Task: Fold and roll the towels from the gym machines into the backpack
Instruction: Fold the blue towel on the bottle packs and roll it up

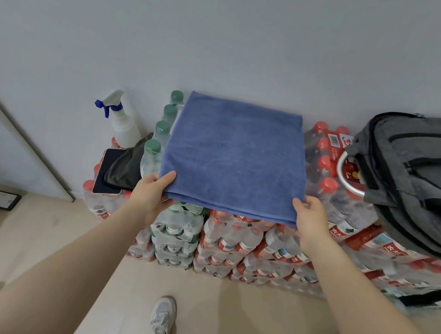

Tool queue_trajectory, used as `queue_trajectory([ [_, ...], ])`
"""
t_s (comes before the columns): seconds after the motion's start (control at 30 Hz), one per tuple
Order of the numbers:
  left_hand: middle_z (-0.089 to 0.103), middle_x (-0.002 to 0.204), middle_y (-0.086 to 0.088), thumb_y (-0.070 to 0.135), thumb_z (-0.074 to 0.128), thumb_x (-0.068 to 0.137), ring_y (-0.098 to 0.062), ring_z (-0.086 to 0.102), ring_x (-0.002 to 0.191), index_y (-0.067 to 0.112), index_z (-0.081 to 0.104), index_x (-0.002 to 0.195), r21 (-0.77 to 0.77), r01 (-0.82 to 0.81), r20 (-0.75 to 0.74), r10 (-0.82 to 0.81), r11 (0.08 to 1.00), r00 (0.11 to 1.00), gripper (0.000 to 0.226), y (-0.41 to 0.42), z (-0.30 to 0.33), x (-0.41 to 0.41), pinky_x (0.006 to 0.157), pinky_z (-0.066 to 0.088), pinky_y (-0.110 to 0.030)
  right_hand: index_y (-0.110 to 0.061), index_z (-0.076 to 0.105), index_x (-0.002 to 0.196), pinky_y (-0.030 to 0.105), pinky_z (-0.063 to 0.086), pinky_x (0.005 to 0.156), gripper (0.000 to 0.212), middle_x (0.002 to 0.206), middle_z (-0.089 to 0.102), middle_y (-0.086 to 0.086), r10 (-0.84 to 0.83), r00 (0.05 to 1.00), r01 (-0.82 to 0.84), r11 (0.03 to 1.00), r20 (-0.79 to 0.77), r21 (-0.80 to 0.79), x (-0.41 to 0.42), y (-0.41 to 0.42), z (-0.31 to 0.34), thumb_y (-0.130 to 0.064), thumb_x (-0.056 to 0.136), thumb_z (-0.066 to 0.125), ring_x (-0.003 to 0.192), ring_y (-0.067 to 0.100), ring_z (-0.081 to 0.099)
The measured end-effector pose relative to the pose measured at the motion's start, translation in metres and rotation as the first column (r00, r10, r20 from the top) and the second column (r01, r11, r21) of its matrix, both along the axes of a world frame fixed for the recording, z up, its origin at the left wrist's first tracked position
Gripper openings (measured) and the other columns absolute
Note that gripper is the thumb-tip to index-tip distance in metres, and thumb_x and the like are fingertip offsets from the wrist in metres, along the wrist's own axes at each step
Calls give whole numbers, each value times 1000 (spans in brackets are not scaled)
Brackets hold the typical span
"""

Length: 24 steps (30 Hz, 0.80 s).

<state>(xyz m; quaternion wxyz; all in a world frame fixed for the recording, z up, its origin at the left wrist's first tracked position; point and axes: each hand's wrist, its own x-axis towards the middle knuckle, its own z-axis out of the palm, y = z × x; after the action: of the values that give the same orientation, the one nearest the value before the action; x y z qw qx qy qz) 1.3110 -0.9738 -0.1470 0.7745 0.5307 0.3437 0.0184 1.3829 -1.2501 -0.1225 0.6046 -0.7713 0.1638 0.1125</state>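
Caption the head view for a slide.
Both hands, left hand and right hand, grip a folded blue towel atop stacked water bottles, backpack alongside.

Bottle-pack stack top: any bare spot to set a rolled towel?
Little. The folded blue towel fills the middle. Left is crowded: white spray bottle, dark phone, black cloth. Right, red-capped bottles show between towel and grey backpack, a narrow bumpy strip.

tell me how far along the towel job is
Done: the blue towel is folded flat on the stacked water bottle packs. In hand: the left hand and right hand pinch its near corners. Left: rolling it and packing it into the grey backpack.
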Motion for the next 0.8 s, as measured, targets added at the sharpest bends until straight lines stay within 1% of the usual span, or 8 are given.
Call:
queue_trajectory([
  [0.1, 57, 99, -14, 20, 61, 88, -18, 58, 79, 3, 46, 102, 133, -48, -44, 54, 990, 998, 27, 2, -2, -4, 63, 51, -27, -16, 42, 114, 32, 49, 58, 31, 100, 61, 9, 149, 987, -149, 989, -59, 17, -5, -5, -2, -17, 88, 59, 69, 18, 58],
  [0.17, 52, 91, -9, 13, 60, 88, -17, 56, 73, 9, 39, 101, 228, -93, -36, 103, 969, 994, 25, -2, 2, -10, 64, 52, -26, -22, 34, 113, 28, 46, 56, 43, 88, 62, 10, 234, 966, -235, 972, -106, 3, -10, -7, -3, -6, 85, 62, 62, 17, 55],
  [0.33, 48, 78, -5, -8, 42, 89, -21, 53, 78, 15, 42, 69, 468, -48, 25, 42, 883, 999, 30, -1, 12, -17, 60, 52, -19, -17, 37, 109, 24, 41, 50, 38, 68, 55, 9, -12, 1000, 12, 1000, -4, 23, -13, -26, -1, 11, 84, 44, 52, 16, 47],
  [0.43, 51, 80, -4, -14, 35, 87, -21, 53, 81, 11, 51, 63, 470, 18, -11, -14, 883, 1000, 38, 1, 16, -19, 60, 51, -16, -12, 44, 107, 27, 46, 57, 27, 74, 53, 7, -10, 999, 8, 999, -49, -47, -17, -36, -2, 5, 86, 44, 61, 18, 52],
  [0.5, 53, 85, -4, -11, 36, 89, -19, 56, 80, 11, 55, 67, 452, 48, -13, -48, 891, 999, 36, -4, 19, -20, 63, 49, -18, -11, 45, 110, 36, 49, 76, 20, 86, 51, 5, 42, 996, -50, 993, -77, -109, -20, -30, -5, -6, 91, 47, 80, 20, 51],
  [0.57, 53, 86, -2, -8, 40, 90, -17, 56, 78, 12, 56, 71, 426, 41, -6, -42, 904, 999, 31, -8, 21, -20, 64, 49, -19, -10, 42, 116, 40, 44, 88, 23, 99, 47, 6, 90, 993, -100, 985, -77, -141, -19, -18, -6, -15, 94, 47, 91, 21, 46],
  [0.7, 55, 84, -3, -2, 47, 91, -13, 57, 74, 12, 56, 76, 365, -24, 31, 13, 931, 999, 23, -10, 21, -20, 62, 52, -16, -7, 37, 122, 36, 39, 83, 29, 110, 42, 7, 102, 994, -106, 986, -35, -129, -7, 8, -11, -17, 96, 43, 96, 20, 42],
  [0.8, 58, 85, -6, -2, 50, 90, -14, 60, 76, 7, 59, 85, 307, -51, 57, 35, 950, 998, 14, -8, 18, -22, 63, 55, -13, -7, 41, 112, 35, 38, 82, 22, 111, 45, 10, 38, 999, -41, 995, -36, -92, 0, 17, -15, -16, 94, 48, 95, 21, 43],
])
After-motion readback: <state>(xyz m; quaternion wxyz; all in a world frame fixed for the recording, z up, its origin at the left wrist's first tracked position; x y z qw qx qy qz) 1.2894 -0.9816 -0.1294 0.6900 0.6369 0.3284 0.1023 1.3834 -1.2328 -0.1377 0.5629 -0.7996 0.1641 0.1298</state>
